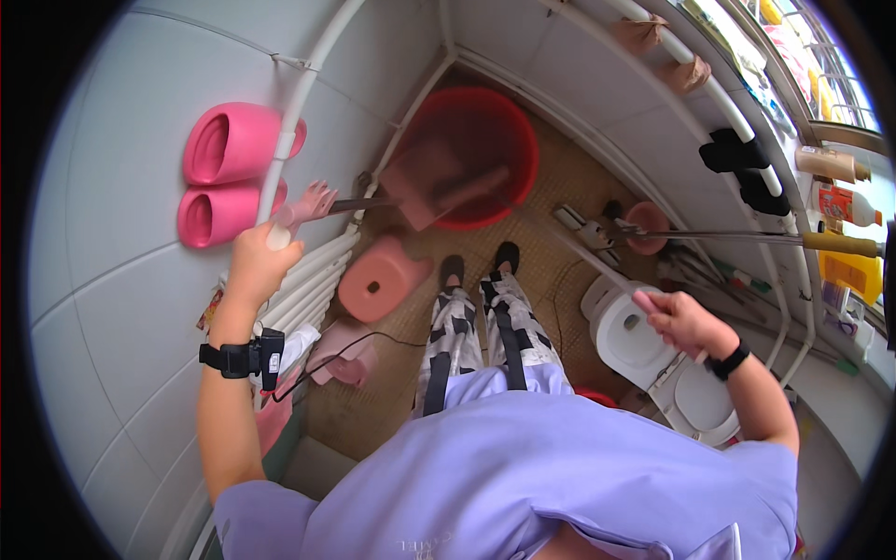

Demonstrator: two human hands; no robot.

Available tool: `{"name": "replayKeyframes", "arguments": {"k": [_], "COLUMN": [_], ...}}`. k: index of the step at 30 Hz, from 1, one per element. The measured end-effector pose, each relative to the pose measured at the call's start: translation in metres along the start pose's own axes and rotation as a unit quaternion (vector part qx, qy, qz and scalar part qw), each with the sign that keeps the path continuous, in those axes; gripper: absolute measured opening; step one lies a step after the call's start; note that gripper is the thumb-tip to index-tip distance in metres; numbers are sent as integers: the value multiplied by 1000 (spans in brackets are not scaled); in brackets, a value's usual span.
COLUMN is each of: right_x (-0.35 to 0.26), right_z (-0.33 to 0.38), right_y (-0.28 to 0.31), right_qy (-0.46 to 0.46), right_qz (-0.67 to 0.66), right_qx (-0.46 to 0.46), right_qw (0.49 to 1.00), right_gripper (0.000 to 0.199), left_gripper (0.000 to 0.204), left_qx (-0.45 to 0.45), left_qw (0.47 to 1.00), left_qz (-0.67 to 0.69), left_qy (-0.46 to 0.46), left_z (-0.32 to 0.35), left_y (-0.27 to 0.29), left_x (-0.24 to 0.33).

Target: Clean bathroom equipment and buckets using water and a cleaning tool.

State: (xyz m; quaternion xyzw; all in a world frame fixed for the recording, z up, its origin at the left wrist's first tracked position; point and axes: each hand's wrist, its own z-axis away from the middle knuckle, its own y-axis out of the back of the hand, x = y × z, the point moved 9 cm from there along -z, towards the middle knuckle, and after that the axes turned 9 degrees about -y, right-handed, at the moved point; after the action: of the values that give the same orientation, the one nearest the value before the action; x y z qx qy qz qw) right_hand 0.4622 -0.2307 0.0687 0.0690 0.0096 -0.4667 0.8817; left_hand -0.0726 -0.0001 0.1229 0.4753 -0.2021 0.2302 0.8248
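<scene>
My left hand is closed around the pale handle of what looks like a long-handled dustpan, with a pink toothed piece just beyond the fingers. From there a thin dark pole runs to a pink pan in front of a large red basin. My right hand grips a pale pink stick that slants far and left toward the basin. A blurred pink bar at its far end looks like a broom head; it overlaps the pan, and whether they touch I cannot tell.
On the left, pink slippers hang behind a white pipe above a radiator. A pink stool stands by my feet. To the right are a white toilet, a small pink bucket, a metal pole and bottles on the sill.
</scene>
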Motion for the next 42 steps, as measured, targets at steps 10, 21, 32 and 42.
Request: {"name": "replayKeyframes", "arguments": {"k": [10, 21, 32, 42], "right_x": [-109, -109, -68, -146], "right_z": [-64, -13, -84, -34], "right_y": [-6, 81, 41, 123], "right_qy": [228, 290, 310, 308], "right_qz": [153, 312, 360, 433], "right_qx": [93, 145, 133, 160], "right_qw": [957, 893, 870, 832], "right_gripper": [34, 15, 36, 32], "left_gripper": [25, 28, 26, 26], "left_qx": [21, 10, 23, 33], "left_qw": [999, 998, 998, 994], "left_qz": [-12, -57, -45, -72], "left_qy": [-38, -38, -45, -81], "left_z": [8, 20, 12, 12], "left_y": [2, 16, 13, 18], "left_x": [-12, -19, -7, -5]}}
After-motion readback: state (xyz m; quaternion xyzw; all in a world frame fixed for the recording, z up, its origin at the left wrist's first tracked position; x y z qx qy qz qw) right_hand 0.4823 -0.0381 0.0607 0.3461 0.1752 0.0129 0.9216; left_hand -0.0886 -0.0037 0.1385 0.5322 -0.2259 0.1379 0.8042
